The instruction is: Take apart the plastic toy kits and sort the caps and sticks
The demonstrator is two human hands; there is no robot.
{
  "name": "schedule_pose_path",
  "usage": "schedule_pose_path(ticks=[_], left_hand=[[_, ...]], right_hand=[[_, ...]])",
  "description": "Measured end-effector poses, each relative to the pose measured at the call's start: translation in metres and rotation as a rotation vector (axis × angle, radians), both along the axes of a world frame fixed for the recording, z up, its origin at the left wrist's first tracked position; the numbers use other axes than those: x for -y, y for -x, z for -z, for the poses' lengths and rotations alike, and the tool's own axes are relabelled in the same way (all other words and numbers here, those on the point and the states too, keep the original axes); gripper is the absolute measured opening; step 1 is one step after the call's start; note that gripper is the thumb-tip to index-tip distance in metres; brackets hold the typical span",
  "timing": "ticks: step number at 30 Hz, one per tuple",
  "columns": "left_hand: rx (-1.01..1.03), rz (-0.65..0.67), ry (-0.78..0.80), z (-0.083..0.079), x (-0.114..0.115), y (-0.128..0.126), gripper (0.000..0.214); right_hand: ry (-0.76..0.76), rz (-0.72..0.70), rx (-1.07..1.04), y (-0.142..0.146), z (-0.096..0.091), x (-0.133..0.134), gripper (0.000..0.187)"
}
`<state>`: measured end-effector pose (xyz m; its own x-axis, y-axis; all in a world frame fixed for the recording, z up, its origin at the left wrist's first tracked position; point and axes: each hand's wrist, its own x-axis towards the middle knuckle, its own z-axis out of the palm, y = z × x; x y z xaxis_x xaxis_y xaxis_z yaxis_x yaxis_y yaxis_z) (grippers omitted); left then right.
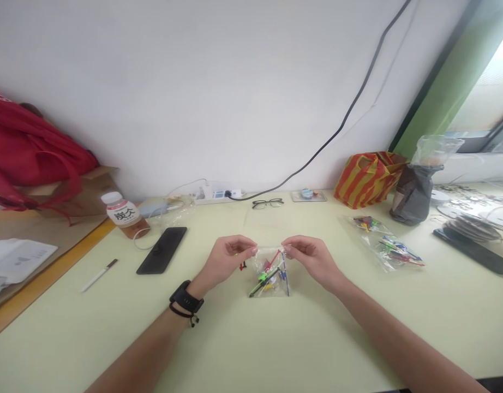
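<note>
Together, both hands (pixel 229 256) (pixel 311 255) pinch the clear bag (pixel 270 273).

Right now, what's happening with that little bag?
A person holds a clear bag by its top edge, the left hand and right hand each pinching a corner with the fingers. Colourful little pieces sit inside. The bag is over a pale green table. Other bags lie to the right; a phone and a bottle are to the left.
</note>
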<state>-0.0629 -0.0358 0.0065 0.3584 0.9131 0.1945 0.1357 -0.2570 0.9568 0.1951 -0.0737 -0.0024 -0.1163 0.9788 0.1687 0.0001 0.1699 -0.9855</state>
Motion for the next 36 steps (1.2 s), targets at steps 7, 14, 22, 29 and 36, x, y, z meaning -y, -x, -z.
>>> schedule_pose_path(ticks=[7,14,22,29,36], left_hand=[[0.077,-0.017,0.070,0.002,0.000,0.002,0.021],[0.029,-0.012,0.046,0.003,0.003,0.000,0.037],[-0.195,0.061,-0.160,-0.007,0.006,-0.002,0.022],[-0.110,0.105,-0.062,-0.003,0.015,-0.014,0.027],[-0.131,0.160,-0.072,-0.004,0.023,-0.021,0.027]], right_hand=[[-0.023,-0.001,0.006,-0.005,-0.006,0.002,0.018],[-0.093,-0.036,0.029,-0.002,-0.006,0.003,0.025],[-0.051,-0.043,0.152,-0.004,-0.006,0.002,0.031],[-0.061,-0.103,0.121,-0.002,-0.014,0.007,0.030],[-0.051,-0.145,0.190,0.007,-0.012,0.012,0.030]])
